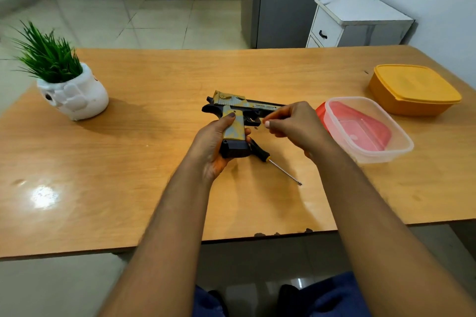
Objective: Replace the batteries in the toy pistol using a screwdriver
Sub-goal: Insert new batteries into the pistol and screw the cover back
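1. The left hand grips the handle of the yellow-and-black plastic toy pistol: the thumb lies up along the yellow grip panel, its tip near the top of the panel, and fingertips curl round from the far side at the grip's lower edge.
2. The right hand hovers just right of the trigger area, its fingers curled and the thumb and forefinger drawn together as if pinching; whether anything small sits between them is too fine to tell.
3. The pistol is held over the middle of the light brown wooden table, grip pointing towards the person, barrel running right behind the right hand.
4. A screwdriver with a black-and-yellow handle and thin metal shaft lies on the table just below the pistol's grip, its handle partly hidden by the pistol, its tip pointing down-right.
5. To the right of the right hand stands a clear plastic box with a red lid showing inside and behind it.
6. Farther right and back sits a closed orange plastic container.
7. At the left end of the table stands a white ceramic pot holding a green grassy plant.
8. Beyond the table stand a grey cabinet and a white bedside drawer unit.
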